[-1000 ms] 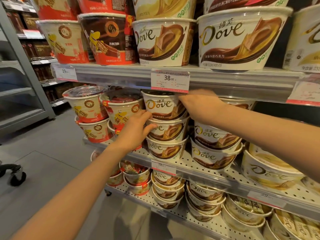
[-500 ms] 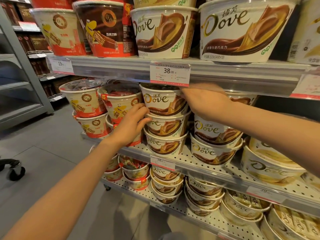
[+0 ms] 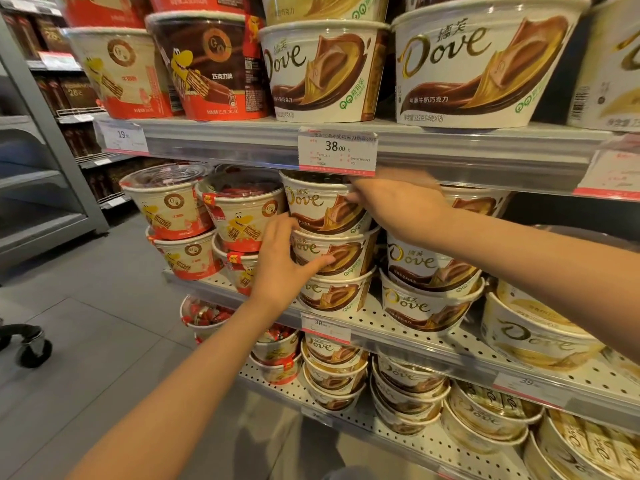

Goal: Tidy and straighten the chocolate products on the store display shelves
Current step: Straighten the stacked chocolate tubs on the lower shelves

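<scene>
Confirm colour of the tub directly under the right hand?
White top Dove tub with brown and gold chocolate swirl; head view.

The left hand (image 3: 282,268) now lies lower on the stack, thumb across the middle tub (image 3: 341,252) where earlier its fingertips met the top tub (image 3: 322,206). The right hand (image 3: 401,206) now sits lower and farther left, fingers on the top tub's right rim.
</scene>
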